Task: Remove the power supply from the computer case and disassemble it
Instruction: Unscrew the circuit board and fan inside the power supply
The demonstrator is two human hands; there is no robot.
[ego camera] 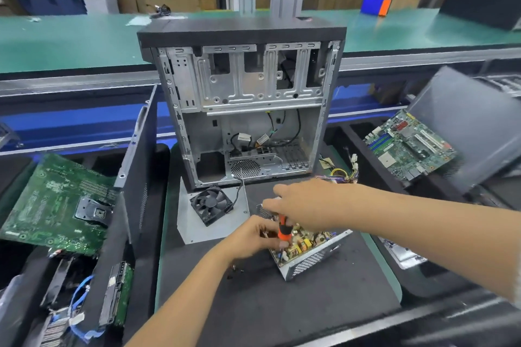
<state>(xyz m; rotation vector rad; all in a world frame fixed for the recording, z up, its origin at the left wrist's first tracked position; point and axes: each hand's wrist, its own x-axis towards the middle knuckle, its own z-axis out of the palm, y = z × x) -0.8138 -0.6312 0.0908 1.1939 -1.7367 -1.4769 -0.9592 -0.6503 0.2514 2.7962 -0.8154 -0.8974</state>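
The opened power supply (313, 258) lies on the black mat in front of the empty computer case (245, 110), its circuit board exposed inside the perforated metal shell. Its lid (189, 222) with the black fan (211, 205) lies to the left, a cable still running from the fan. My right hand (301, 205) grips an orange and black screwdriver (284, 229) from above, its tip down on the board. My left hand (251, 236) holds the near left edge of the power supply, fingers curled by the board. The coloured wire bundle (342, 175) trails behind my right hand.
Small black screws (235, 270) lie on the mat near my left wrist. A bin on the left holds a green motherboard (56, 200), a drive and cables. Another motherboard (408, 146) leans in the right bin. A green conveyor (84, 36) runs behind the case.
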